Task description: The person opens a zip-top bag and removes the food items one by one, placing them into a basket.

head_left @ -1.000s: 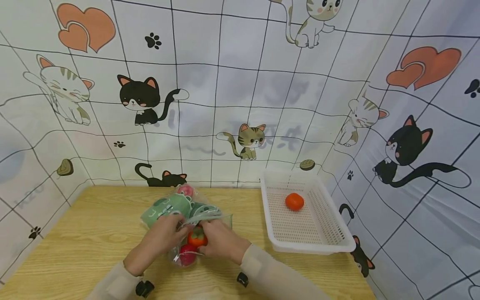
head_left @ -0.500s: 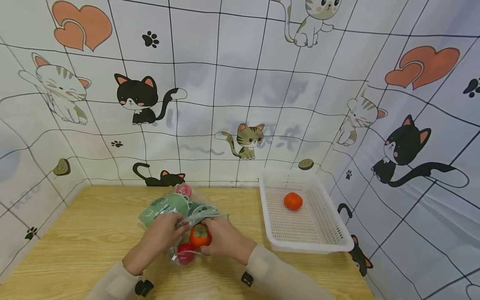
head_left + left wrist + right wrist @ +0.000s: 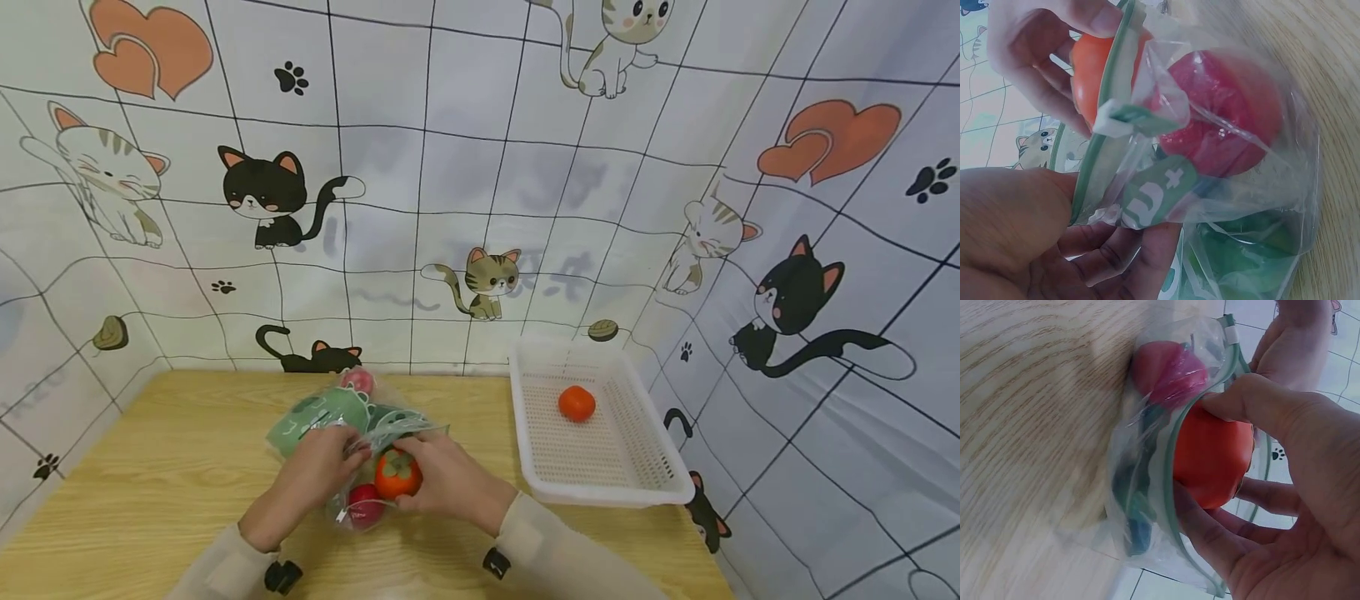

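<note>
A clear zip bag [image 3: 318, 417] with green print lies on the table, its green-edged mouth spread apart. My left hand [image 3: 318, 467] grips the bag's edge, thumb on one side and fingers on the other in the left wrist view. In my right hand [image 3: 457, 479] is an orange persimmon [image 3: 397, 479], its green-brown leafy cap facing up. The right wrist view shows thumb and fingers around the persimmon [image 3: 1210, 456] right at the mouth. Inside the bag, a pinkish-red round fruit [image 3: 1222, 112] sits near the front, and a green thing [image 3: 1247, 250] lies beside it.
To the right stands a white perforated plastic basket [image 3: 536, 467], with one orange-red round fruit [image 3: 577, 403] in it. Another pink round thing [image 3: 357, 382] shows at the bag's far end. A cat-print curtain [image 3: 420, 183] borders the wooden table [image 3: 187, 467].
The right hand and persimmon have shifted slightly right relative to the bag, and more of the persimmon and its cap shows. The left hand keeps its hold. The head view has drifted a little.
</note>
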`<action>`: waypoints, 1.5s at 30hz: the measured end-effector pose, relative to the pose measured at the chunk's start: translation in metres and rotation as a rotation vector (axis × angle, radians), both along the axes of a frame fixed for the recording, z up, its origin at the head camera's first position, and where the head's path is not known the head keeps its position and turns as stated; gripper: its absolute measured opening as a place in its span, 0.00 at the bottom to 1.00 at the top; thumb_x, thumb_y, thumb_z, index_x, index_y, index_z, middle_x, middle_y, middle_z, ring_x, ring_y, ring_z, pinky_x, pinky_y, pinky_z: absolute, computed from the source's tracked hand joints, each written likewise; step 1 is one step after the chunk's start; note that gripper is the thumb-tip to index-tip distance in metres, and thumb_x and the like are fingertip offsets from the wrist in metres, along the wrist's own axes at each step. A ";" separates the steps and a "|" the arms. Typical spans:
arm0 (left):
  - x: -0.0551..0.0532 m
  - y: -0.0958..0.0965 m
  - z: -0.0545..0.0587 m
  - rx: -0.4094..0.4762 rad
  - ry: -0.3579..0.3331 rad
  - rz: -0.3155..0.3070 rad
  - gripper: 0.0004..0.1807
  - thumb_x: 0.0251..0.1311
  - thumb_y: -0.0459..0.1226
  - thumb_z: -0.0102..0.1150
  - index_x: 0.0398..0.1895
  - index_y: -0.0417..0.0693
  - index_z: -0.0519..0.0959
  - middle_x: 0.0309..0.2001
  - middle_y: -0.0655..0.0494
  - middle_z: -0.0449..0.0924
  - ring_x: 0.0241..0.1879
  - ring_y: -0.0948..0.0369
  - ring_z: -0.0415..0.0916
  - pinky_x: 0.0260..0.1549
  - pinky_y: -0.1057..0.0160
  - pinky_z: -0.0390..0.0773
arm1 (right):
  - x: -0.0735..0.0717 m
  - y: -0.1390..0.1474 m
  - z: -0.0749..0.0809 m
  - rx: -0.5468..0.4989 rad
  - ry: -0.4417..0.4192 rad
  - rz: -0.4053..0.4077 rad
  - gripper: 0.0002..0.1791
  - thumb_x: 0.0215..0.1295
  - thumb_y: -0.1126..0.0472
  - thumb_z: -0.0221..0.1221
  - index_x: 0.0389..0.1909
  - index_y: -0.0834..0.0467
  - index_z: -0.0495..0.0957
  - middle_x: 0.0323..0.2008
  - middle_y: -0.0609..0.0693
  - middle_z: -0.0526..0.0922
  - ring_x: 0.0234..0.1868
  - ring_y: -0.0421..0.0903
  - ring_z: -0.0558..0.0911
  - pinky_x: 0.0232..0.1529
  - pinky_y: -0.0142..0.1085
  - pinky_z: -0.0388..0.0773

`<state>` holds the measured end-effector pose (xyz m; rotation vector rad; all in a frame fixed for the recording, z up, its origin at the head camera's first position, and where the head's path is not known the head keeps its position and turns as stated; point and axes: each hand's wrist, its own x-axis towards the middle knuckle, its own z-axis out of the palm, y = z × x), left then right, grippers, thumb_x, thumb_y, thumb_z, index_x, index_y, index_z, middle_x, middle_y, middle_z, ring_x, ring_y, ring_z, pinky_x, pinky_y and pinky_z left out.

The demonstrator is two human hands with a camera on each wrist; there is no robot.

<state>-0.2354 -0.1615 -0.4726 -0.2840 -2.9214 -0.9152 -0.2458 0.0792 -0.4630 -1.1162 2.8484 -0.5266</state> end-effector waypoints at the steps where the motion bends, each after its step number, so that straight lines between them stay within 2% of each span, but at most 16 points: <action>1: 0.000 -0.001 -0.001 -0.001 -0.002 0.002 0.14 0.75 0.37 0.78 0.30 0.50 0.83 0.24 0.60 0.76 0.26 0.62 0.73 0.24 0.67 0.71 | 0.001 0.000 0.000 -0.004 -0.004 -0.003 0.42 0.67 0.47 0.82 0.79 0.55 0.81 0.72 0.54 0.87 0.67 0.45 0.86 0.64 0.32 0.88; 5: 0.000 -0.002 -0.001 0.000 -0.010 0.010 0.14 0.75 0.37 0.78 0.30 0.49 0.83 0.24 0.59 0.76 0.26 0.62 0.73 0.24 0.67 0.71 | 0.003 0.001 0.003 -0.030 -0.031 -0.018 0.43 0.68 0.48 0.83 0.81 0.52 0.79 0.76 0.55 0.84 0.71 0.49 0.85 0.66 0.36 0.89; 8: 0.000 -0.002 0.000 0.005 -0.022 0.016 0.15 0.75 0.37 0.78 0.29 0.49 0.82 0.24 0.59 0.75 0.26 0.62 0.72 0.24 0.67 0.70 | 0.005 0.003 0.006 -0.034 -0.030 -0.023 0.43 0.68 0.48 0.82 0.81 0.50 0.80 0.76 0.56 0.84 0.70 0.49 0.85 0.65 0.36 0.89; 14: -0.001 -0.001 0.001 0.028 0.009 -0.001 0.13 0.75 0.36 0.77 0.32 0.48 0.84 0.25 0.60 0.77 0.26 0.62 0.73 0.25 0.66 0.71 | 0.005 0.007 0.007 -0.027 -0.021 -0.051 0.43 0.66 0.46 0.83 0.81 0.47 0.81 0.73 0.55 0.83 0.62 0.46 0.86 0.60 0.34 0.89; 19: 0.000 -0.004 0.003 0.017 0.032 0.003 0.13 0.74 0.35 0.78 0.31 0.48 0.83 0.25 0.60 0.77 0.26 0.63 0.73 0.25 0.67 0.70 | 0.005 0.008 0.009 -0.059 -0.041 -0.060 0.43 0.64 0.47 0.84 0.79 0.47 0.82 0.62 0.51 0.82 0.51 0.39 0.84 0.52 0.28 0.87; 27: -0.002 -0.002 0.005 0.023 0.022 -0.001 0.10 0.74 0.35 0.78 0.34 0.48 0.85 0.26 0.60 0.79 0.26 0.63 0.73 0.24 0.67 0.71 | 0.008 0.023 0.028 -0.098 -0.053 -0.060 0.42 0.62 0.53 0.86 0.76 0.49 0.79 0.60 0.53 0.81 0.45 0.39 0.83 0.47 0.28 0.85; 33: -0.002 -0.002 0.006 0.030 0.024 0.008 0.09 0.73 0.34 0.78 0.34 0.47 0.85 0.26 0.59 0.80 0.26 0.63 0.73 0.23 0.68 0.70 | 0.007 0.036 0.043 -0.129 -0.043 -0.068 0.40 0.63 0.56 0.84 0.75 0.51 0.79 0.60 0.55 0.81 0.47 0.44 0.86 0.48 0.31 0.88; 40: -0.002 -0.002 0.005 0.046 0.008 0.013 0.08 0.74 0.34 0.77 0.35 0.47 0.86 0.26 0.59 0.80 0.26 0.63 0.74 0.22 0.68 0.70 | 0.003 0.053 0.062 -0.166 -0.080 -0.098 0.40 0.64 0.57 0.83 0.76 0.51 0.77 0.62 0.55 0.80 0.52 0.47 0.86 0.51 0.35 0.90; 45: -0.003 -0.004 0.006 0.056 0.004 0.004 0.09 0.74 0.34 0.77 0.34 0.47 0.86 0.26 0.59 0.80 0.26 0.64 0.73 0.23 0.68 0.70 | -0.004 0.065 0.071 -0.154 -0.033 -0.109 0.40 0.64 0.58 0.82 0.75 0.53 0.77 0.63 0.56 0.80 0.54 0.48 0.87 0.51 0.38 0.92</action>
